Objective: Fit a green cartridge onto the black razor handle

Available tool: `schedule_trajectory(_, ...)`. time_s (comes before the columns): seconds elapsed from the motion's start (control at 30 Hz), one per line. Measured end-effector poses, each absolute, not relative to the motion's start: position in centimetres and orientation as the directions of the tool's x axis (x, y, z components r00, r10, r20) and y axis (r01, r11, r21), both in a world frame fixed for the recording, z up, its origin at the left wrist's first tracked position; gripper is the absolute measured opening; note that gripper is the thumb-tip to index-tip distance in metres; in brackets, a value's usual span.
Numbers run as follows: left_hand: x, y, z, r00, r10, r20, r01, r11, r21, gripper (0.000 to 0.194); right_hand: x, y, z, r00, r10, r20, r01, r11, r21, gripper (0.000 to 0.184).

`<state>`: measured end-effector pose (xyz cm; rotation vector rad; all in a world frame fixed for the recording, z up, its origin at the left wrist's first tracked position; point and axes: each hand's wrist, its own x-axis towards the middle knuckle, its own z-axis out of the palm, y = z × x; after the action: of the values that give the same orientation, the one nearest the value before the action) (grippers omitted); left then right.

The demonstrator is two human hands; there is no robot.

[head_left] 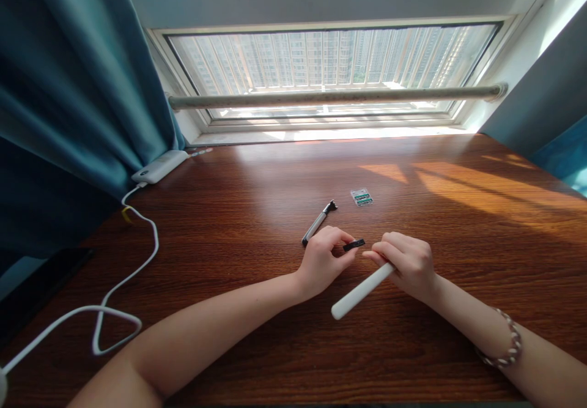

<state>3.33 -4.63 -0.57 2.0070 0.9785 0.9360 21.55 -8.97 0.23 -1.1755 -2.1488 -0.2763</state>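
A small black rectangular piece (353, 244) is pinched between the thumb and fingers of my left hand (323, 252). My right hand (406, 261) is closed around one end of a long white rod-like handle (362, 292). Its rounded free end points down and to the left; the other end is hidden in my fingers. Only a narrow gap separates the black piece from my right fingertips. Just beyond my left hand, a slim silver and black tool (320, 222) with a toothed black head lies on the table. Farther back is a small clear pack (362, 197) with green strips inside.
The brown wooden table (257, 200) reaches to the window sill. A white power strip or adapter (160, 167) lies at the back left by the blue curtain (92, 59), its white cable (156, 237) looping down the left side. A dark flat object (46, 285) is at the left edge.
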Motion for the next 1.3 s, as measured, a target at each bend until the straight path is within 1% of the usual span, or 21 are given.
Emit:
schedule_trajectory(0.07,3.3,-4.6,-0.5,0.448,0.840,0.305,0.325,-0.471,0.820,0.013,21.5,-8.9,0.2,-0.359,0.671,0.649,0.813,0.566,-0.137,0.017)
schedule_trajectory(0.13,3.3,-4.6,-0.6,0.442,0.845,0.300,0.320,-0.461,0.828,0.014,21.6,-8.9,0.1,-0.324,0.679,0.659,0.813,0.556,-0.173,0.014)
schedule_trajectory(0.2,3.3,-4.5,-0.6,0.437,0.856,0.275,0.318,-0.433,0.843,0.016,21.7,-8.8,0.1,-0.318,0.690,0.651,0.810,0.555,-0.192,0.017)
schedule_trajectory(0.27,3.3,-4.4,-0.7,0.430,0.868,0.249,0.315,-0.402,0.860,0.018,21.7,-8.8,0.1,-0.345,0.693,0.633,0.811,0.560,-0.171,0.026)
schedule_trajectory(0.33,3.3,-4.3,-0.8,0.423,0.876,0.230,0.306,-0.377,0.874,0.020,21.7,-8.7,0.0,-0.360,0.693,0.624,0.816,0.558,-0.149,0.029)
schedule_trajectory(0.47,3.3,-4.2,-0.8,0.415,0.887,0.203,0.295,-0.342,0.892,0.022,21.7,-8.7,-0.2,-0.306,0.703,0.642,0.832,0.525,-0.179,0.018)
schedule_trajectory(0.57,3.4,-4.2,-0.7,0.408,0.893,0.190,0.296,-0.326,0.898,0.024,21.9,-8.7,-0.2,-0.342,0.678,0.651,0.813,0.560,-0.156,0.011)
schedule_trajectory(0.67,3.4,-4.3,-0.6,0.403,0.895,0.190,0.290,-0.322,0.901,0.025,22.3,-8.8,-0.1,-0.394,0.637,0.662,0.787,0.606,-0.114,0.017)
schedule_trajectory(0.8,3.3,-4.3,-0.5,0.408,0.894,0.188,0.276,-0.317,0.907,0.025,22.5,-8.9,-0.1,-0.407,0.610,0.680,0.775,0.624,-0.096,0.023)
schedule_trajectory(0.9,3.3,-4.3,-0.5,0.409,0.893,0.190,0.281,-0.321,0.904,0.024,22.5,-9.0,-0.1,-0.412,0.597,0.688,0.770,0.632,-0.087,0.024)
schedule_trajectory(0.97,3.4,-4.2,-0.5,0.403,0.895,0.190,0.286,-0.321,0.903,0.024,22.3,-9.0,0.0,-0.400,0.603,0.691,0.771,0.629,-0.103,0.021)
schedule_trajectory(1.03,3.4,-4.2,-0.5,0.396,0.899,0.188,0.280,-0.314,0.907,0.024,22.2,-9.0,0.0,-0.372,0.630,0.681,0.772,0.618,-0.149,0.015)
schedule_trajectory(1.1,3.4,-4.1,-0.4,0.394,0.901,0.182,0.264,-0.301,0.916,0.024,22.1,-9.0,0.1,-0.318,0.682,0.658,0.768,0.593,-0.243,0.010)
schedule_trajectory(1.17,3.4,-4.0,-0.4,0.399,0.901,0.170,0.247,-0.284,0.926,0.024,22.0,-8.8,0.1,-0.197,0.776,0.599,0.757,0.509,-0.410,0.016)
schedule_trajectory(1.2,3.4,-4.0,-0.4,0.400,0.902,0.164,0.238,-0.275,0.932,0.024,22.0,-8.7,0.2,-0.115,0.831,0.544,0.740,0.437,-0.512,0.021)
schedule_trajectory(1.27,3.3,-3.9,-0.3,0.402,0.904,0.148,0.224,-0.254,0.941,0.024,22.0,-8.2,0.2,0.058,0.916,0.396,0.673,0.257,-0.693,0.028)
schedule_trajectory(1.3,3.3,-3.9,-0.3,0.401,0.905,0.142,0.220,-0.246,0.944,0.024,22.1,-8.0,0.1,0.125,0.938,0.323,0.627,0.177,-0.758,0.029)
